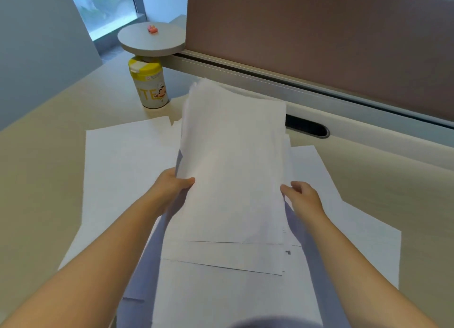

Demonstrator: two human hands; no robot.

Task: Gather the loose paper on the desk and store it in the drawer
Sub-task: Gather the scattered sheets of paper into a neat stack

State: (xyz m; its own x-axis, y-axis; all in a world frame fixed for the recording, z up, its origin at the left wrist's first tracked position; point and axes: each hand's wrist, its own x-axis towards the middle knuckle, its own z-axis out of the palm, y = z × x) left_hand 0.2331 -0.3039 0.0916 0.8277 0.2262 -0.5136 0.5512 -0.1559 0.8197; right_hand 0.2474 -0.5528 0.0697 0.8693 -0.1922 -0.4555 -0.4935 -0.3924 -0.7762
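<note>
Two hands hold a stack of white paper point(233, 160) up off the counter point(49, 160). The left hand point(172, 187) is closed on the left edge of the stack, with the thumb on top and the fingers under it. The right hand point(302, 197) touches the right edge with bent fingers, but I cannot tell how tight it holds. The stack is tilted, with its far end higher than the end near the hands.

More loose sheets point(118, 180) lie flat on the counter under and around the hands. Some stick out to the left of the left hand, some to the right of the right hand, and some lie below the wrists, close to the person.

Past the left hand, far from it, stands a white can with a yellow lid point(149, 84). Above the can is a small round shelf point(151, 41) with a little pink thing point(152, 28) on it. Past the right hand is a dark slot point(307, 127) in the counter, and behind it a brown wall panel point(319, 33).
</note>
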